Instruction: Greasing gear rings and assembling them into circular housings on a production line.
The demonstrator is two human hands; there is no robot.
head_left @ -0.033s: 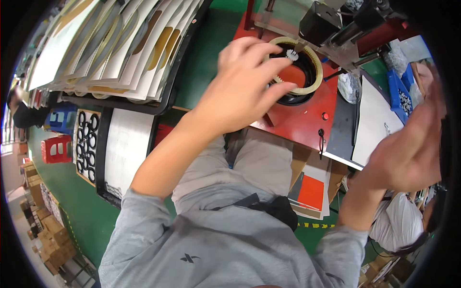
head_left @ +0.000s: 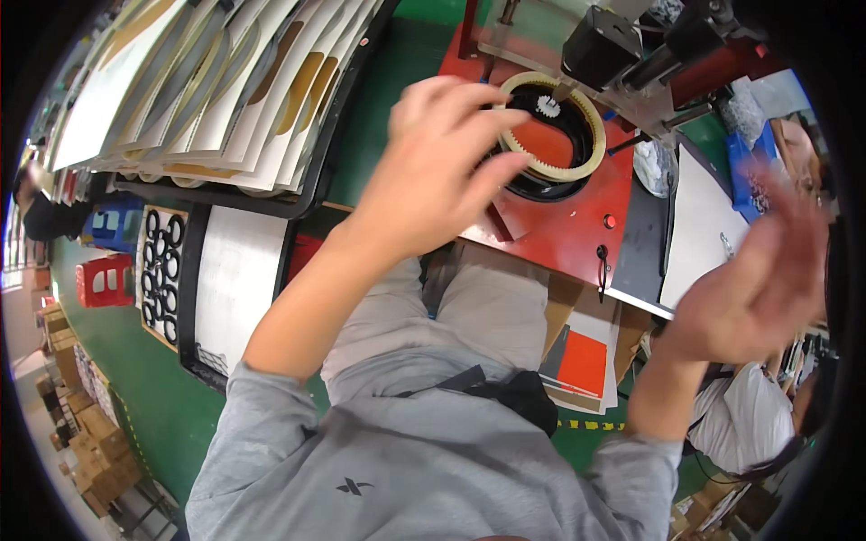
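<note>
My left hand reaches forward to a cream toothed ring that lies on a black round seat on a red machine base. Its fingertips and thumb pinch the ring's left rim. A small white gear sits inside the ring at its far edge, under a black motor. My right hand is raised at the right, blurred, with its fingers spread and nothing in it, above a white sheet.
Overlapping white sheets with ring-shaped marks fill the upper left. A tray of black rings lies beside a white panel. Red and blue stools stand on the green floor. Another person sits at lower right. Cardboard boxes are stacked at lower left.
</note>
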